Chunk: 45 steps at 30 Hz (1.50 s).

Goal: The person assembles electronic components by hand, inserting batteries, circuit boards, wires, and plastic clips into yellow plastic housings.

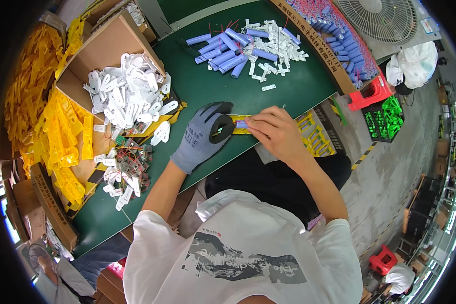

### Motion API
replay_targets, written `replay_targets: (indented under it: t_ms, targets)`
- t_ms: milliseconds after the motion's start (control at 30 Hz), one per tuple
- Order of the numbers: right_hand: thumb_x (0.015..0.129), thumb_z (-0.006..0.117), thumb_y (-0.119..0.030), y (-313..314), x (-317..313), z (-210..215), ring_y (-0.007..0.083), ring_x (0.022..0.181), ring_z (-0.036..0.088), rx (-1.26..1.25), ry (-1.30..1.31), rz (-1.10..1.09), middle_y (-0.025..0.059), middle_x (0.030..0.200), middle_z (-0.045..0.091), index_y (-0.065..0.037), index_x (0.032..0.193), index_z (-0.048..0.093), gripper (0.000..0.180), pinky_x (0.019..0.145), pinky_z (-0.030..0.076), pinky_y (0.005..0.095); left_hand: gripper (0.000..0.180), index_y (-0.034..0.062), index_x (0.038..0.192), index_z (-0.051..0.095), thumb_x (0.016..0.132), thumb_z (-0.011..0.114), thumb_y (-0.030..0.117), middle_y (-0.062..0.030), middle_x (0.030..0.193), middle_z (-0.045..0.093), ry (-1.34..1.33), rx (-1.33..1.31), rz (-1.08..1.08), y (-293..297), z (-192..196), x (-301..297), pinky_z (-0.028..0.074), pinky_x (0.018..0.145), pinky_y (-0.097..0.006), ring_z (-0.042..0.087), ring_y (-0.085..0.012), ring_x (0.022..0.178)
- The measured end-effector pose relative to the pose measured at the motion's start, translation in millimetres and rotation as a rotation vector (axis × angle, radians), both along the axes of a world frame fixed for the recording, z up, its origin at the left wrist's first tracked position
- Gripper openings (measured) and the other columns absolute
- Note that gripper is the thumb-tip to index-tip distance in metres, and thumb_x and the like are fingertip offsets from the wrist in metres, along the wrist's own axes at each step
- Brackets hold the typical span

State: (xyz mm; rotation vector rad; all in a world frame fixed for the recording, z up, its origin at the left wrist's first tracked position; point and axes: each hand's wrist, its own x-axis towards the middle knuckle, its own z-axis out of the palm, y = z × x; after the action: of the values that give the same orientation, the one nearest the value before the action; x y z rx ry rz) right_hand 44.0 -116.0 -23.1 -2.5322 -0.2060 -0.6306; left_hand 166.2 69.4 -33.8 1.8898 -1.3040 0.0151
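My left hand point(201, 136), in a grey glove with dark fingertips, is closed around one end of a yellow plastic housing point(242, 131) near the table's front edge. A purple cylindrical battery cell point(241, 123) lies in the housing. From the right, my bare right hand point(277, 133) pinches with its thumb and fingers at the cell's end; the fingertips hide that end. Beyond my hands, a pile of purple cells point(223, 50) with red wires lies beside small white plastic parts point(281, 45). White oval covers point(124, 91) spill from a cardboard box left of my gloved hand.
Yellow housings point(61, 134) are heaped at the left. Wired circuit boards point(134, 157) lie left of my forearm. A long carton point(321, 48) of cells borders the far right, near a fan point(377, 17). Finished-looking yellow pieces point(315, 136) sit in a crate beside my right forearm.
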Motion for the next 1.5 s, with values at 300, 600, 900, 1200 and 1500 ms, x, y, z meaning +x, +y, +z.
replay_targets:
  t_ms: [300, 600, 900, 1200, 1500]
  targets:
    - [0.075, 0.074, -0.008, -11.5, 4.7, -6.8, 0.0252, 0.084, 0.059, -0.025, 0.036, 0.099, 0.0062, 0.091, 0.062, -0.006, 0.097, 0.064, 0.024, 0.076, 0.050, 0.0373, 0.022, 0.0049, 0.095, 0.060, 0.076, 0.070, 0.008, -0.0133, 0.111, 0.063, 0.035, 0.065, -0.047, 4.0, -5.3, 2.0, 0.048, 0.087, -0.040, 0.058, -0.0336, 0.100]
    - [0.078, 0.071, -0.011, -7.3, 5.3, -10.0, 0.0198, 0.080, 0.058, 0.009, -0.006, 0.070, 0.0016, 0.088, 0.061, -0.008, 0.095, 0.066, 0.018, 0.058, 0.051, 0.0318, 0.026, 0.0046, 0.098, 0.059, 0.074, 0.070, 0.006, -0.0135, 0.113, 0.062, 0.080, 0.079, -0.059, 6.2, -0.4, 4.3, 0.048, 0.086, -0.040, 0.057, -0.0347, 0.101]
    - [0.077, 0.072, -0.012, -6.7, 4.8, 4.3, 0.0180, 0.085, 0.058, -0.053, 0.116, 0.084, 0.0014, 0.091, 0.061, -0.007, 0.094, 0.068, 0.017, 0.060, 0.052, 0.0316, 0.026, 0.0053, 0.098, 0.062, 0.074, 0.071, 0.009, -0.0118, 0.114, 0.062, 0.076, 0.083, -0.060, 4.6, -1.6, 2.9, 0.048, 0.086, -0.040, 0.058, -0.0320, 0.101]
    - [0.078, 0.073, -0.014, -13.4, 8.6, 4.5, 0.0246, 0.094, 0.058, 0.224, 0.218, 0.075, 0.0054, 0.106, 0.062, -0.010, 0.100, 0.070, 0.023, 0.079, 0.050, 0.0354, 0.055, 0.0061, 0.121, 0.058, 0.072, 0.077, 0.020, -0.0136, 0.116, 0.060, 0.083, 0.081, -0.041, 4.3, 8.1, 1.6, 0.046, 0.091, -0.041, 0.057, -0.0323, 0.106]
    - [0.071, 0.077, -0.016, -20.6, -5.3, -1.4, 0.0234, 0.085, 0.059, -0.100, 0.096, 0.148, 0.0051, 0.107, 0.064, -0.011, 0.119, 0.063, 0.050, 0.073, 0.050, 0.0348, 0.061, 0.0099, 0.126, 0.054, 0.072, 0.075, 0.030, -0.0115, 0.121, 0.055, -0.154, 0.015, -0.031, 3.8, -3.2, -0.2, 0.042, 0.099, -0.044, 0.052, -0.0308, 0.112]
